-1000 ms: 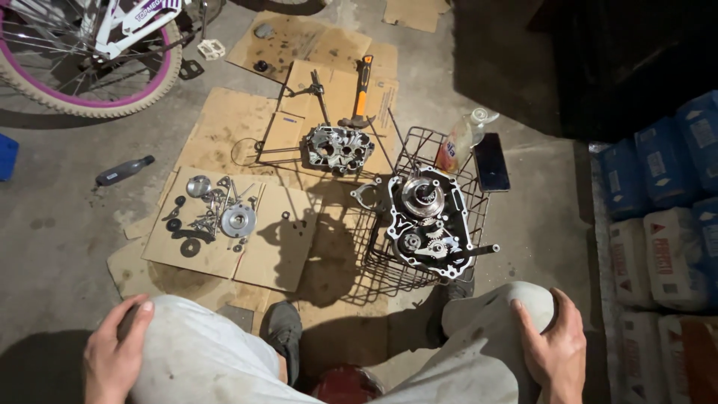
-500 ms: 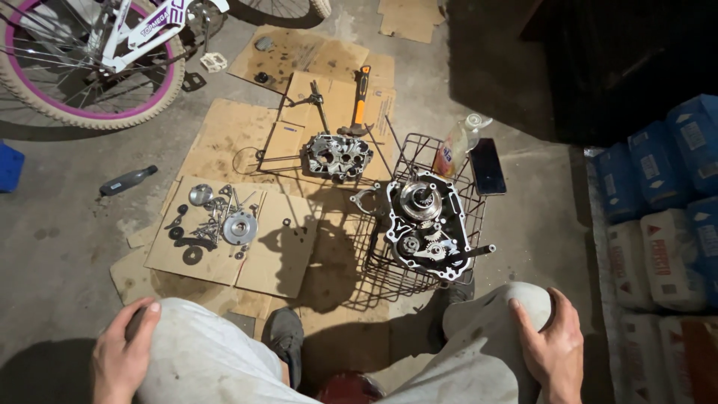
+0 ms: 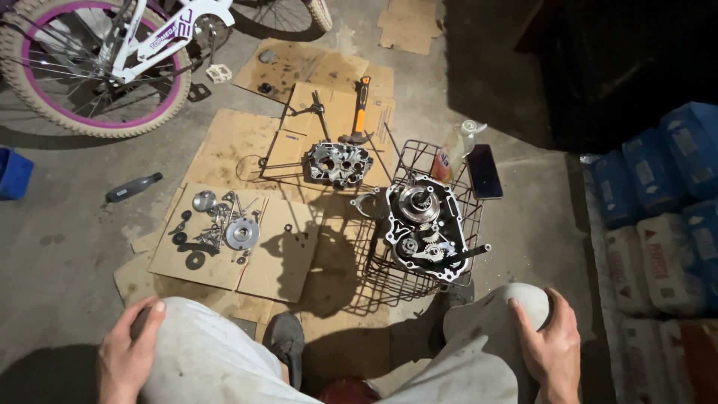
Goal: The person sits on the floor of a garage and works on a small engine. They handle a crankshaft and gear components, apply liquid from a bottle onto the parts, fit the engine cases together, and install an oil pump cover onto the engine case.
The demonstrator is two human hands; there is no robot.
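Dim concrete floor (image 3: pixel 67 247) — flattened cardboard (image 3: pixel 232 150) spread

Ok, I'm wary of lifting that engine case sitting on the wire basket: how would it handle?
The engine case looks like solid cast metal with gears, so probably heavy. It rests on the open wire basket, so pushing may rock it. Its shiny surfaces could be oily and slippery.

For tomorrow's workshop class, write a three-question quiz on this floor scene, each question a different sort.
1. True or false: both hands rest on the person's knees.
2. What does the open engine case sit on? A) wire basket B) cardboard C) bare concrete
3. Fill in: the hammer has an ______ and black handle.

Key
1. True: left hand and right hand each lie on a knee, holding nothing.
2. A: the wire basket.
3. Orange.
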